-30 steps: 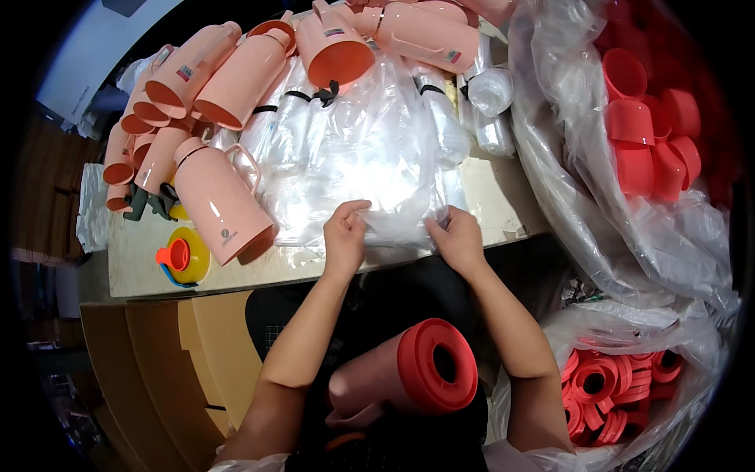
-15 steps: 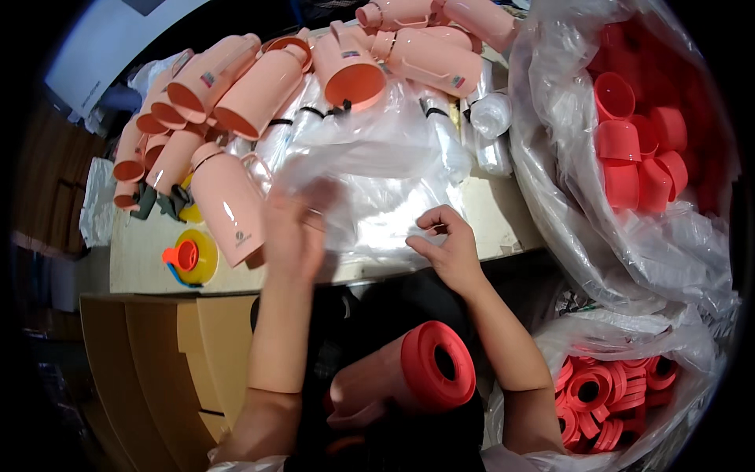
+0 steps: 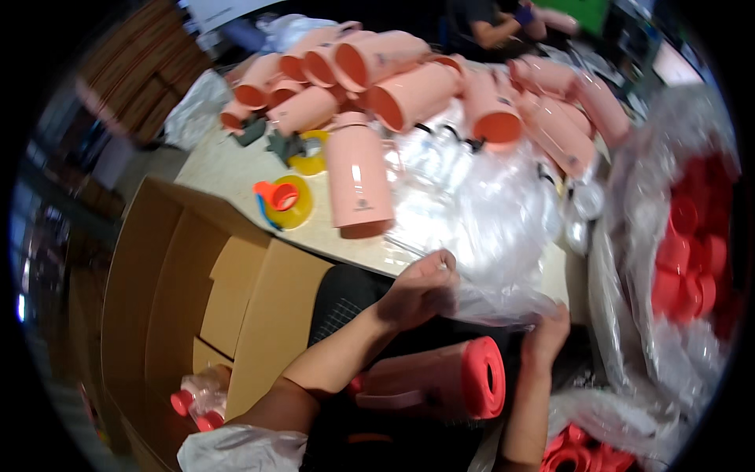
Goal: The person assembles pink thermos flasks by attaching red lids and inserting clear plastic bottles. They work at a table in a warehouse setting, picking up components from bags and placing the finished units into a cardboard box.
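Note:
A clear plastic bag [image 3: 503, 305] is stretched between my hands at the table's front edge. My left hand [image 3: 423, 289] is closed on one side of its edge, and my right hand [image 3: 546, 334] pinches the other side. Beneath them, on my lap, lies a pink jug [image 3: 429, 383] on its side, with a handle and a red ring-shaped end [image 3: 481, 377] facing right. Another pink jug [image 3: 358, 177] stands on the table beyond my left hand. More clear bags [image 3: 503, 212] are heaped behind the one I hold.
Several pink jug shells [image 3: 413, 94] lie along the table's far side. An open cardboard box [image 3: 279, 303] with wrapped items inside stands at left. Tape rolls [image 3: 295, 208] sit near the table's left edge. Red cups [image 3: 684, 263] fill a lined sack at right. Another person's hand [image 3: 523, 14] shows at the back.
Both hands have come to the bag, which is now pulled taut toward me off the table edge. The view has swung left, bringing more of the cardboard box in.

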Motion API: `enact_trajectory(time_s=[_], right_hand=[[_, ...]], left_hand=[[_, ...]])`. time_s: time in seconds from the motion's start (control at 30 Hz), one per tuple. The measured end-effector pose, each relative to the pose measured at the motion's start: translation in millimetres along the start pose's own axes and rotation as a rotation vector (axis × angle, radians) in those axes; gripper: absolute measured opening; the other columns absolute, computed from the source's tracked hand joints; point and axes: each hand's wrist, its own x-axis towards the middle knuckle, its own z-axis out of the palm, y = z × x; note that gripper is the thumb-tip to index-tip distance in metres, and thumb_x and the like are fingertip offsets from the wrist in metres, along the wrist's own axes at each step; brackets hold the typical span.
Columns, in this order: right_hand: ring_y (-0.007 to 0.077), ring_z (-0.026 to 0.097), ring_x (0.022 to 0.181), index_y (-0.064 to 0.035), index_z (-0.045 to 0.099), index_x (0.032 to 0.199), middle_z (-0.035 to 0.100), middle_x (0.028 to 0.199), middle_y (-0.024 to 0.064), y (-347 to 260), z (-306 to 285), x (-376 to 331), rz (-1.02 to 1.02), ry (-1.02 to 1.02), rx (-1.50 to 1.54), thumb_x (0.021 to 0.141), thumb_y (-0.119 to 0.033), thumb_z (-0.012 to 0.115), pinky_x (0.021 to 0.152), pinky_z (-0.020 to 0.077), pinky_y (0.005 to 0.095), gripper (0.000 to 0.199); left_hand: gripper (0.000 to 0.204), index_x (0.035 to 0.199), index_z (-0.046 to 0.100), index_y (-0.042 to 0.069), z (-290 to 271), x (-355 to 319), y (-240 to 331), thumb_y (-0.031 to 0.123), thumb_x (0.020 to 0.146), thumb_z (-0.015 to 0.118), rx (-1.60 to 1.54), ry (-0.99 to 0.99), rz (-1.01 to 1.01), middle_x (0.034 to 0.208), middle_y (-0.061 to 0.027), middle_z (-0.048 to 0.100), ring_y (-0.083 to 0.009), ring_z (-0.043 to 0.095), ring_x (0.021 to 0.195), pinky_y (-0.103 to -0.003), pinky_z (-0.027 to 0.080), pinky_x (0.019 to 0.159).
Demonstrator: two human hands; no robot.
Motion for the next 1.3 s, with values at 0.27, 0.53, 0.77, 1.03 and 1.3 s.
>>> enact_trajectory(time_s=[0.27, 0.53, 0.77, 1.03, 1.3], right_hand=[[0.0156, 0.052, 0.064, -0.0067, 0.055, 0.095, 0.059, 0.084, 0.0036, 44.7, -27.2, -84.0, -0.073, 0.323, -0.081, 0.1, -0.024, 0.057, 0.058, 0.0464, 0.0291, 0.018], [0.0201, 0.06, 0.084, -0.002, 0.059, 0.109, 0.065, 0.098, 0.0096, 42.8, 23.6, -185.1, -0.549, -0.303, -0.587, 0.093, -0.013, 0.065, 0.074, 0.0495, 0.032, 0.02], [0.0239, 0.066, 0.101, 0.0022, 0.063, 0.12, 0.069, 0.109, 0.0148, 58.2, 81.4, -232.9, -0.141, -1.092, -0.427, 0.086, -0.003, 0.073, 0.088, 0.0523, 0.0347, 0.036], [0.026, 0.067, 0.111, -0.0014, 0.055, 0.133, 0.068, 0.119, 0.0139, -29.6, 220.5, -302.6, 0.18, -1.746, -0.118, 0.081, -0.005, 0.079, 0.1, 0.0497, 0.0377, 0.058], [0.0127, 0.062, 0.101, 0.0008, 0.051, 0.133, 0.065, 0.117, 0.0108, 44.4, 146.9, -244.0, 0.115, -1.234, -0.367, 0.089, 0.007, 0.063, 0.095, 0.0504, 0.0303, 0.046]], left_hand=[[0.031, 0.113, 0.052, 0.0, -73.2, -1.3, -71.2, -0.003, 0.087, 0.07, 0.614, 0.315, 0.153, 0.082, -0.0005, 0.054, -0.0097, 0.053, 0.073, -0.026, 0.045, 0.063], [0.069, 0.125, 0.056, 0.004, 42.7, -161.2, 17.3, 0.043, 0.074, 0.082, 1.599, 0.082, 0.186, 0.114, -0.0139, 0.064, -0.034, 0.067, 0.097, -0.042, 0.055, 0.079], [0.06, 0.128, 0.055, 0.001, -48.5, -277.8, -84.0, 0.031, 0.08, 0.073, 1.544, 0.834, 0.263, 0.118, -0.022, 0.063, -0.0389, 0.063, 0.108, -0.044, 0.054, 0.087], [0.054, 0.143, 0.054, 0.006, -103.6, -452.6, 93.6, -0.003, 0.09, 0.046, 1.432, 1.512, 0.724, 0.142, -0.0162, 0.058, -0.0313, 0.054, 0.132, -0.037, 0.043, 0.111], [0.035, 0.115, 0.069, 0.015, -304.3, -684.5, 121.1, 0.022, 0.082, 0.061, 2.646, 0.77, -0.659, 0.118, -0.0081, 0.064, -0.0315, 0.055, 0.117, -0.047, 0.049, 0.098]])
